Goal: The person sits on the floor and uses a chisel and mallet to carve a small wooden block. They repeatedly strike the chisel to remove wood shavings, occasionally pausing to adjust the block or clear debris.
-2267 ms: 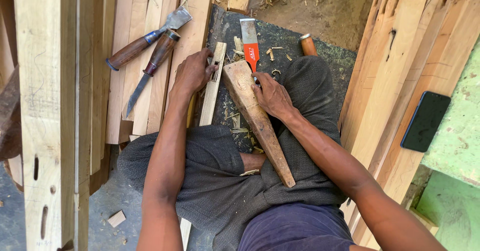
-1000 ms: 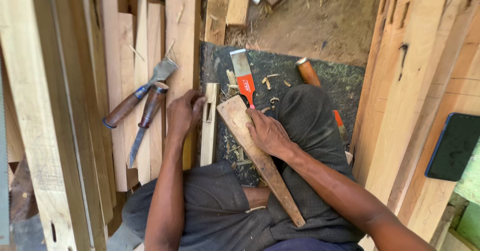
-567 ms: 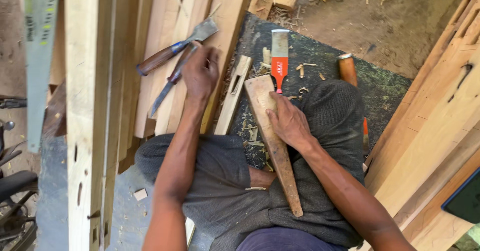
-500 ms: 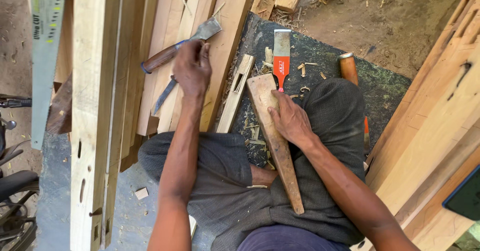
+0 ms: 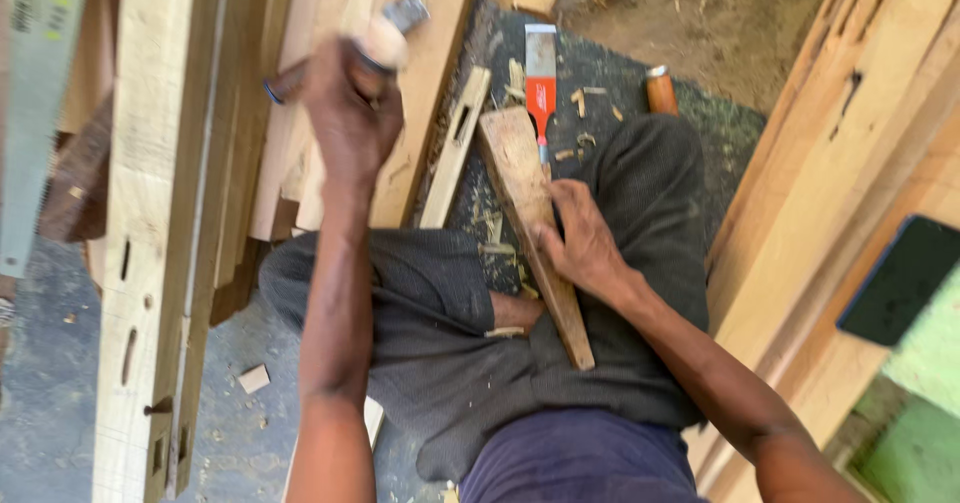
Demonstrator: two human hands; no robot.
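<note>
Wooden mallet (image 5: 530,223): a long tapered billet lying across the seated person's lap, broad head toward the dark mat (image 5: 620,93), narrow handle end pointing back at the body. Long axis runs up-and-down in the head view, leaning slightly left at the head. Judged solid, stiff and fairly heavy at the broad end; rough dry wood, unlikely to slip. The sensible grip is the slim lower half, where the balance would favour a swing.

Right hand (image 5: 580,248) is wrapped around the mallet near its middle, fingers closed over the shaft.

Left hand (image 5: 350,113) is raised and motion-blurred over the stacked planks (image 5: 430,113), closed around a wood-handled chisel (image 5: 385,38); the pale butt of the handle and a bit of grey metal show above the fist. Which way the blade points cannot be told for certain.

Nearby: a mortised wooden strip (image 5: 455,148) just left of the mallet head, a red-handled chisel (image 5: 540,78) lying on the mat, blade away from the person, wood chips around it.
</note>
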